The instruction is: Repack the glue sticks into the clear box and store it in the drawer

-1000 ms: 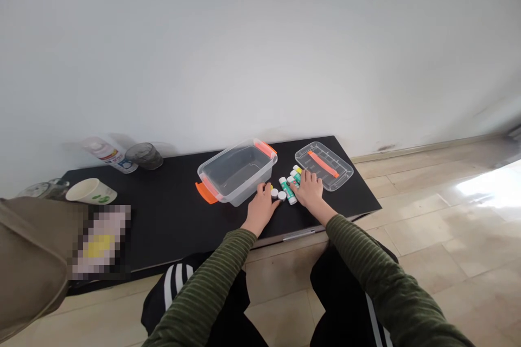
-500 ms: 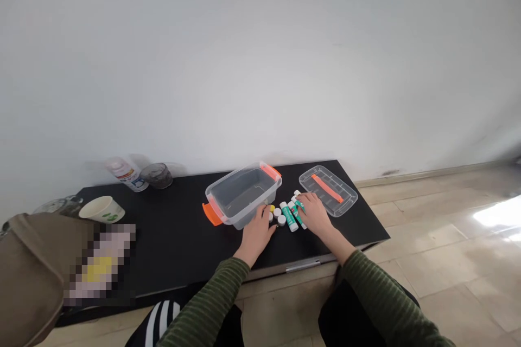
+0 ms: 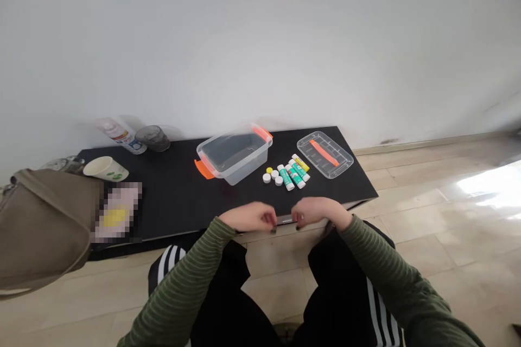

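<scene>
My left hand hovers at the front edge of the black table, fingers loosely curled, thumb slightly apart, nothing visible in it. Facing it across a small gap is my right hand, also loosely curled and without anything visible in it. Beyond them, green-and-white glue sticks lie side by side with a yellow one. To their left stand short white caps and a yellow cap. An uncovered clear plastic box with orange latches sits farther left. Its clear lid with an orange handle lies at right.
On the table's left are a paper cup, a dark glass, a spray can and a brown bag beside a blurred-out pink packet. A wall rises behind the black table; a drawer handle is at its front.
Both hands have drawn back from the caps and glue sticks to the table's front edge. The glue sticks now lie uncovered, including the yellow one. The camera view has tilted down.
</scene>
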Available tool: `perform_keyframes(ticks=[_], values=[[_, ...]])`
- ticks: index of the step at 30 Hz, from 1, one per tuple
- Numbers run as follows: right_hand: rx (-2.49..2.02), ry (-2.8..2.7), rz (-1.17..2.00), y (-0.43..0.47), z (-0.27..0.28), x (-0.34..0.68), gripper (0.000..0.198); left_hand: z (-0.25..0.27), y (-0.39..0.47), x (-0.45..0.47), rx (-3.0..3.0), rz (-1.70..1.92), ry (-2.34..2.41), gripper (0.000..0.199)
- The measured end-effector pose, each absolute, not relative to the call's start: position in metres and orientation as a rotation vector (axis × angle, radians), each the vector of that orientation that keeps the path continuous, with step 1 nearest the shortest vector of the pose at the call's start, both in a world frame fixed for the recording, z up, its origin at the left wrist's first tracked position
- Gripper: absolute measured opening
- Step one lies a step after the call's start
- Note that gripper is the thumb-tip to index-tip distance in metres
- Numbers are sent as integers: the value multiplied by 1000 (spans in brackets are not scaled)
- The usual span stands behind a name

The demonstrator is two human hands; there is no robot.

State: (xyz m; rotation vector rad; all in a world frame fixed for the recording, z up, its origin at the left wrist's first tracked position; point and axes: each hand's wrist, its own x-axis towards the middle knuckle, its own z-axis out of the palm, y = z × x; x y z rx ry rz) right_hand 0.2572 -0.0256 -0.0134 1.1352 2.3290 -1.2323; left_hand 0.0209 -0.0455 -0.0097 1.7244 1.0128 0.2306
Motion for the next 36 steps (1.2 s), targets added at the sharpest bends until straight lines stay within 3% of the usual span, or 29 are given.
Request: perform_keyframes(ticks=[2,4,7,9,12,16,20,23,25,27,28,33,36], values=[[740,2159,-1599,-35,2,260,20,5,-52,14,1606,-42,590,41],[465,2117,-1967,-40,17,264,31,15,-51,10,1418,-68,248,47],[440,2268,-2467,-33,24,268,71,14,-37,14,1177,503,293,69],[688,2241,-2707,-21,16,268,83,3,-23,21,1049,722,497,84],[1055,1999,-2793,0,-3,264,84,-13,-4,31,1020,654,716,87],[1222,1872,-2767,14,-20,259,82,-18,7,36,1046,601,815,88],[1520,1932,-2492,11,-23,257,80,-18,11,34,1123,585,962,86],[2035,2128,-1791,10,-27,255,75,-25,14,34,1305,534,1269,85],[2235,2226,-1166,11,-32,251,53,-32,14,35,1559,518,1532,67],[2216,2248,-764,13,-38,246,29,-40,15,38,1857,494,1720,30],[2178,2252,-667,14,-41,243,25,-44,15,39,1974,460,1770,21],[2121,2244,-485,16,-55,227,38,-58,21,44,2110,257,1798,19],[2124,2230,-462,16,-59,220,32,-61,25,44,2087,263,1772,14]])
